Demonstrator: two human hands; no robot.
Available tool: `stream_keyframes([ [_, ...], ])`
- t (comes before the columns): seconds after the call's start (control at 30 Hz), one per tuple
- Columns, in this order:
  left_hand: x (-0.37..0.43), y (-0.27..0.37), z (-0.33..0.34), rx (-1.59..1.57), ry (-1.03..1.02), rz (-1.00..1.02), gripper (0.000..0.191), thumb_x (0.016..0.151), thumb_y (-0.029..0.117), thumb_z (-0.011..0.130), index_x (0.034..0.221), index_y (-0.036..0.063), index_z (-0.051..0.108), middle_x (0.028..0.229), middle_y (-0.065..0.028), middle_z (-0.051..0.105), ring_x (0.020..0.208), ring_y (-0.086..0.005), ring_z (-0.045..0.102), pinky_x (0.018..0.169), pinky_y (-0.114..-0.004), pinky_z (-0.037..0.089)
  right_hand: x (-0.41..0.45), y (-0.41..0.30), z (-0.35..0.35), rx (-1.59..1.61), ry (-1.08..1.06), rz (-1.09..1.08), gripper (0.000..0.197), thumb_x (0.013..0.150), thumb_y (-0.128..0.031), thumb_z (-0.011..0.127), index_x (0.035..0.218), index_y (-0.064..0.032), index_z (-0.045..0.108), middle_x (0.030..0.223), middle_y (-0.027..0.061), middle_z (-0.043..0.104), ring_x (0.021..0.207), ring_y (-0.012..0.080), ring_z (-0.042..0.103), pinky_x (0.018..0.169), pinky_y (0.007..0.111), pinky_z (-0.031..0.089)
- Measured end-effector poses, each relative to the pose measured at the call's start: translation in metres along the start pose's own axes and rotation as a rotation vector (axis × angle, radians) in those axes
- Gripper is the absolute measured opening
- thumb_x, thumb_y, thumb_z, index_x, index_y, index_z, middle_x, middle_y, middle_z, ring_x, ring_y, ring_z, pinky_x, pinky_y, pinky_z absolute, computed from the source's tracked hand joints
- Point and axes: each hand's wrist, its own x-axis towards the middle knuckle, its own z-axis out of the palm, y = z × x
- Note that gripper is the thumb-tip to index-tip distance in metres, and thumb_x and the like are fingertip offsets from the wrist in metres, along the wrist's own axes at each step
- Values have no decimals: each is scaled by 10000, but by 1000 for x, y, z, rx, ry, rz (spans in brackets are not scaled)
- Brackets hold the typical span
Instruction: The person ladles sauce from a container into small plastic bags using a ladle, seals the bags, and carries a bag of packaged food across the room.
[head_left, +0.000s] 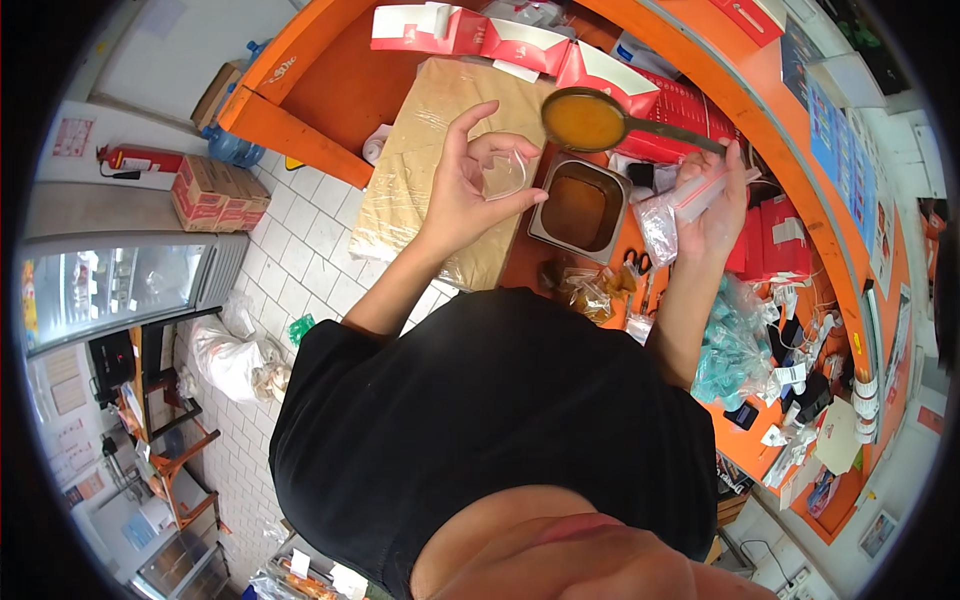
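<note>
My left hand (469, 184) holds a small clear plastic bag (504, 176), its mouth spread in a loop between thumb and curled fingers. In my right hand (712, 202) is the end of a metal ladle's handle, together with a bundle of clear zip bags (664, 225) against the palm. The ladle's bowl (583, 118), full of orange-brown sauce, is level and to the right of the left hand's fingertips. Below it, a rectangular steel food pan (621, 187) contains brown sauce. Filled, knotted bags of sauce (592, 292) lie nearer my body.
A plastic-wrapped tan stack (405, 150) lies left of the pan. Red-and-white cartons (525, 46) line the back of the orange counter (544, 270). Black-handled scissors (637, 261) sit right of the pan. Teal plastic bags (727, 345), cables and crumpled receipts crowd the right side.
</note>
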Motion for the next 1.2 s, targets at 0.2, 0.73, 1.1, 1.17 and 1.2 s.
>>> stream_keyframes([
  [0.2, 0, 0, 0, -115, 60, -19, 887, 624, -21, 740, 1316, 29, 187, 1044, -91, 539, 1020, -152, 497, 861, -273, 360, -14, 30, 19, -61, -21, 24, 212, 859, -240, 559, 924, -42, 521, 664, 48, 546, 602, 123, 511, 562, 272, 449],
  [0.73, 3, 10, -1, -119, 112, -50, 882, 661, -77, 675, 1328, 26, 108, 1058, -160, 530, 1017, -209, 530, 896, -324, 408, -26, 28, 28, -292, -76, -181, 276, 866, -298, 538, 924, -37, 472, 649, 75, 529, 577, 163, 525, 576, 316, 483],
  [1.1, 2, 8, -1, -147, 100, -35, 853, 680, -126, 610, 1340, 56, 102, 1143, -149, 467, 1054, -206, 508, 841, -304, 451, -29, 18, 23, -305, -246, -363, 267, 880, -296, 514, 922, -39, 459, 694, 136, 534, 540, 198, 509, 546, 376, 467],
  [1.17, 1, 9, -1, -154, 105, -55, 849, 679, -128, 610, 1338, 58, 109, 1140, -145, 468, 1053, -202, 506, 830, -294, 452, -27, 17, 19, -276, -372, -421, 267, 883, -303, 504, 934, -44, 461, 740, 159, 550, 537, 209, 516, 525, 385, 463],
  [1.2, 1, 10, -1, -162, 108, -75, 844, 678, -129, 609, 1337, 60, 116, 1137, -141, 468, 1052, -197, 503, 819, -285, 452, -28, 17, 20, -277, -372, -418, 267, 883, -303, 504, 934, -44, 461, 740, 159, 550, 537, 209, 516, 525, 385, 463],
])
